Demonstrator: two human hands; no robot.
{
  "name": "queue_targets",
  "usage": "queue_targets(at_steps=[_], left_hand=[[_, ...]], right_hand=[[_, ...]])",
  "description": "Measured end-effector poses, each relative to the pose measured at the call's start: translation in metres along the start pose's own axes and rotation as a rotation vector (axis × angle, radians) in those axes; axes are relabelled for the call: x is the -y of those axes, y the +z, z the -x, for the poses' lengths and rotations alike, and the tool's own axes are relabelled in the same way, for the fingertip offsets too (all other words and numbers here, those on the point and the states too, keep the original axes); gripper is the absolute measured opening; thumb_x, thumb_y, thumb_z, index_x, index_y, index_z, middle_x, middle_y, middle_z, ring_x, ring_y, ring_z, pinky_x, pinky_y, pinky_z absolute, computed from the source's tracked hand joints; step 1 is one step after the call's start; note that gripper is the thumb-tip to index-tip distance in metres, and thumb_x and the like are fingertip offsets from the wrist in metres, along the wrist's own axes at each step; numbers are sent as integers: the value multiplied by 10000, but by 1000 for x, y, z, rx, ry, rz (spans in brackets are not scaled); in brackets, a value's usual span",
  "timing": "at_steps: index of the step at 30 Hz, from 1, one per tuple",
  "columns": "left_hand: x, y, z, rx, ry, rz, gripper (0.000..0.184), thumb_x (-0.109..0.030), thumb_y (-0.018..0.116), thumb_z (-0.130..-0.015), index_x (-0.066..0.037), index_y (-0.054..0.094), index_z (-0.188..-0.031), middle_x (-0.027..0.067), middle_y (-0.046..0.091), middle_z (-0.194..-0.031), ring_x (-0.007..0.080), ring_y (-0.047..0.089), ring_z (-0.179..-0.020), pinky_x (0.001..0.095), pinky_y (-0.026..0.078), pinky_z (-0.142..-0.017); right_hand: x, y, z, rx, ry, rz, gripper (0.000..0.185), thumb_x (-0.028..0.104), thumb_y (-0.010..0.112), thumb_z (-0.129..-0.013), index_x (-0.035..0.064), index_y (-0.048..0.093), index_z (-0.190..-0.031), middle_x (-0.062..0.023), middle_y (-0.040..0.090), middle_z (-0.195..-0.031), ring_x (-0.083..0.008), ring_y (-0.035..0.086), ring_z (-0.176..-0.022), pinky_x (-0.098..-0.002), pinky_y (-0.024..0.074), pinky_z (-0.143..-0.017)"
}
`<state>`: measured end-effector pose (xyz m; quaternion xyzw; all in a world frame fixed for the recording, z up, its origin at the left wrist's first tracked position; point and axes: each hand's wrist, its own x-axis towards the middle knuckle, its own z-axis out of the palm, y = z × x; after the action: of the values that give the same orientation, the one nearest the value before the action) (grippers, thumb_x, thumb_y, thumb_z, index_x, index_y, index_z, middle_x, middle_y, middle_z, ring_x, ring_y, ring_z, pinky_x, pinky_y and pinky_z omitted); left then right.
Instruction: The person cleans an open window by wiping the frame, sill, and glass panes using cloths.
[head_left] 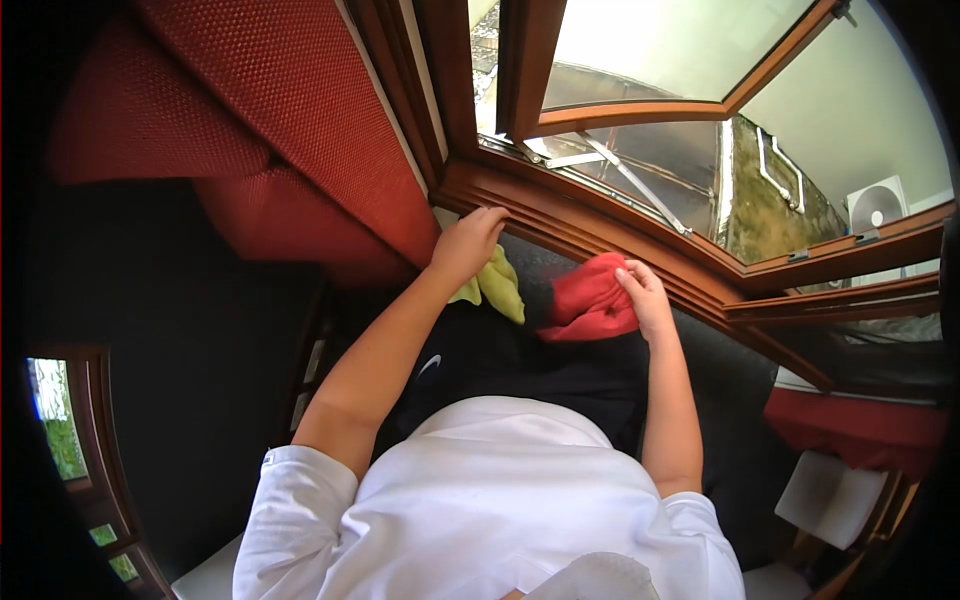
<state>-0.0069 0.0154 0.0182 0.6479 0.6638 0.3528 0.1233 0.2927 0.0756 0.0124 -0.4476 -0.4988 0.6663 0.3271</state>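
Note:
My left hand [472,245] is closed at the lower edge of the wooden window frame, its fingers bent together. A yellow-green cloth [503,287] hangs from beneath these fingers and shows on both sides of the wrist; the grip itself is partly hidden. On the other side, my right hand [645,292] pinches the upper right edge of a red cloth [592,305] between thumb and fingers. The red cloth is crumpled and hangs in front of my dark shorts [500,355]. Its left end looks dark and blurred.
A brown wooden window frame [590,235] runs along the front. Its sash [630,120] is swung outward on a metal stay arm [640,190]. Red textured curtain fabric [290,120] hangs at the left. A white chair [832,500] stands at the lower right.

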Motion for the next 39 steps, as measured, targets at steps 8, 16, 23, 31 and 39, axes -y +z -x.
queue_targets(at_steps=[8,16,23,31,39], left_hand=[[-9,-7,-2,49,-106,4,250,-163,611,-848,-109,585,-1091,69,575,-881,257,610,-805,364,487,-673],[8,-12,10,-61,-145,-88,252,-163,543,-870,-122,569,-1117,80,572,-986,310,609,-827,402,501,-689],[14,-23,18,-139,-220,-141,293,-123,522,-864,-107,565,-1153,94,578,-1054,333,599,-889,416,495,-730],[8,-7,6,-82,-157,-100,254,-136,539,-867,-122,580,-1118,87,581,-988,336,604,-828,419,498,-685],[-47,65,-5,139,166,2,238,-153,588,-844,-129,614,-1079,80,582,-934,319,615,-755,415,501,-632]], right_hand=[[-3,52,-26,-337,-74,-239,317,50,648,-847,55,423,-1071,-86,588,-885,-110,572,-787,-244,483,-665],[-8,161,-65,-128,-586,673,370,82,561,-822,107,521,-1189,-184,654,-942,-351,644,-830,-431,505,-703],[-19,215,-85,-50,-716,1049,530,133,569,-783,29,450,-1288,-152,633,-910,-323,644,-746,-411,510,-617],[-17,146,-63,-87,-652,1299,484,166,574,-782,87,470,-1249,-72,640,-790,-263,645,-617,-378,509,-503],[-25,-1,5,-463,-602,1358,380,139,580,-781,128,586,-1161,-65,640,-703,-246,633,-557,-386,505,-484]])
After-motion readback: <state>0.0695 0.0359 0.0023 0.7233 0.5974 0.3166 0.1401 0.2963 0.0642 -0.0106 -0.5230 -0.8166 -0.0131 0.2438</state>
